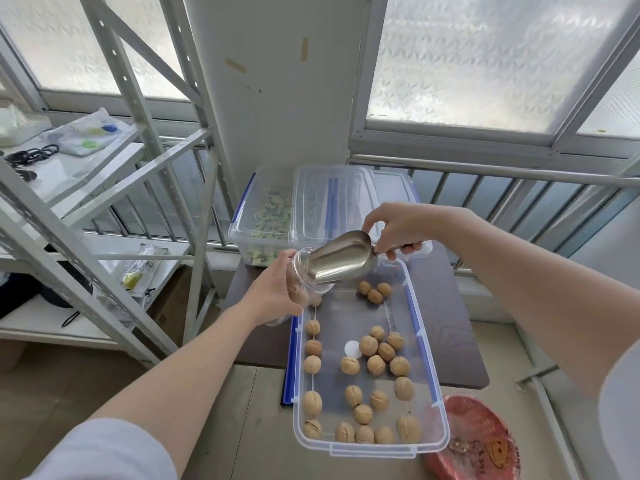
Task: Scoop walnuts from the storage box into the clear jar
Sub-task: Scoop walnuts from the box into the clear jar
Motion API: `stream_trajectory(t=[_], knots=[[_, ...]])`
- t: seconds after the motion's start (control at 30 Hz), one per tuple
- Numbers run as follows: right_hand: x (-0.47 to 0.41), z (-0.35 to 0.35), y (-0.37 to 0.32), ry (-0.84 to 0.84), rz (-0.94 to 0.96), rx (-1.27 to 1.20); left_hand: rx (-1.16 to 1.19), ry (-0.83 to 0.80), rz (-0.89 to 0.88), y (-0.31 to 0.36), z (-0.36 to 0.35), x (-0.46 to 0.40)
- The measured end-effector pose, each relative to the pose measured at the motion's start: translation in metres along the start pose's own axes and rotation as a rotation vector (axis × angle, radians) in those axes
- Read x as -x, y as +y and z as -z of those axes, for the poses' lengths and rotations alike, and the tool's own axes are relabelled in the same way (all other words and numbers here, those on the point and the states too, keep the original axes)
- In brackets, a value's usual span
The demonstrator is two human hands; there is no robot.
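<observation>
the left hand (277, 292) is wrapped around the jar (304, 277), tilted over the far end of the box (370, 448). the right hand (398, 226) is clamped on the handle of the scoop (337, 258), its lip in the jar mouth. one walnut, perhaps more, sits inside the jar by the fingers; the other walnuts (377, 355) lie loose in the box below both grips.

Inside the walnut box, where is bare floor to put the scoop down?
Bare floor in the box: the far middle, between the jar and the three far walnuts. Also a strip along the left-centre. Crowded: the middle cluster and near end.
</observation>
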State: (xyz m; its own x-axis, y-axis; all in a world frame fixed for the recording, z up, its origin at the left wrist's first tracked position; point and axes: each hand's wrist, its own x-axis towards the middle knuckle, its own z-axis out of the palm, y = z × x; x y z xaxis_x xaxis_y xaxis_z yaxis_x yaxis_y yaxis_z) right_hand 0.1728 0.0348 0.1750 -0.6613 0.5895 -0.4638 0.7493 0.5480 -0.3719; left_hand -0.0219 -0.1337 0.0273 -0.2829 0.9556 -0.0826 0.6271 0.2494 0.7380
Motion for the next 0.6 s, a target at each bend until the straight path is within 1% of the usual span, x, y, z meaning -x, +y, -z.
stream_trajectory(t=[0.17,0.3,0.47,0.6], knots=[[0.011,-0.006,0.026,0.044,-0.052,-0.122,0.012,0.032,0.047,-0.009,0.002,0.007],[0.021,-0.043,0.066,0.055,-0.143,-0.183,-0.005,0.05,0.069,-0.018,-0.001,0.018],[0.031,-0.105,0.098,-0.007,-0.225,-0.03,0.002,0.06,0.089,-0.026,-0.011,0.028],[0.028,-0.144,0.093,-0.11,-0.258,-0.074,0.002,0.061,0.106,-0.026,-0.018,0.03]])
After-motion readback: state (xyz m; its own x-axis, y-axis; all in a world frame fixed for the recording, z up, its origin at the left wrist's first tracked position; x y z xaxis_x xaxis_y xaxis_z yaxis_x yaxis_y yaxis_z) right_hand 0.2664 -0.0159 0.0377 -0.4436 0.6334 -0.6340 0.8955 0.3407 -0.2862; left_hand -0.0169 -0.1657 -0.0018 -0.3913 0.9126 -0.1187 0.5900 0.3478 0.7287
